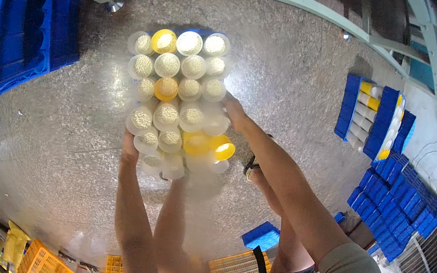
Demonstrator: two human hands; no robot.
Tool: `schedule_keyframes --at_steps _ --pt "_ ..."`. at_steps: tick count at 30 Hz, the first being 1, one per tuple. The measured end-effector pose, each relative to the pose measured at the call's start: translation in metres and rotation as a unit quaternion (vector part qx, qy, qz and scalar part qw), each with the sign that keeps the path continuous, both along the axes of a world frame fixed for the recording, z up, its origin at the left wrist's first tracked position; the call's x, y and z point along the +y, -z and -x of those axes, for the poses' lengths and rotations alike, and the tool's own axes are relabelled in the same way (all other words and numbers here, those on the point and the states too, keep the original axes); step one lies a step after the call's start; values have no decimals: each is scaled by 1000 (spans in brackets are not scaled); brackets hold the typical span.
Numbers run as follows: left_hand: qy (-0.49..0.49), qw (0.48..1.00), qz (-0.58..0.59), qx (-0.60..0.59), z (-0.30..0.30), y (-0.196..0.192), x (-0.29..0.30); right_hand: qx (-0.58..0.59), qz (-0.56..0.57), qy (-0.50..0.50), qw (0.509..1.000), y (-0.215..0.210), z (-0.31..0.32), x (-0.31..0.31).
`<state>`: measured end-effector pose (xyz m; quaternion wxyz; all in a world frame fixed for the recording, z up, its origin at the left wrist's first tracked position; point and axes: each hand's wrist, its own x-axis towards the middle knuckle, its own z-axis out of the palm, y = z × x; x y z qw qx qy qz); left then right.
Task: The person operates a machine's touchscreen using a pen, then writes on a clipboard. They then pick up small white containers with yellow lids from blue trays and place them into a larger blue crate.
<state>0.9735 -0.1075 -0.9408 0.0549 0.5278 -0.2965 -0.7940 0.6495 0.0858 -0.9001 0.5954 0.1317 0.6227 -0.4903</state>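
Stack of white and yellow cylinders [179,97] held above speckled floor [63,131], gripped from both sides: left hand [128,149] pressed on lower left, right hand [233,110] on right edge. Blue crates [382,123] well apart, right.

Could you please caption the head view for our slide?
Both hands, left hand and right hand, grip a stacked block of white and yellow plastic bobbins above speckled floor.
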Motion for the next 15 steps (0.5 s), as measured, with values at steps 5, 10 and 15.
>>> schedule_keyframes --at_steps 5,10,15 --pt "-51 989 -34 -136 -48 -29 -37 225 -73 -196 952 -38 0 21" --pt "-18 981 40 -191 -3 -211 -91 198 -271 -287 897 -246 -4 46" --pt "24 919 389 -52 177 -494 -172 11 122 -152 981 -494 48 -61"
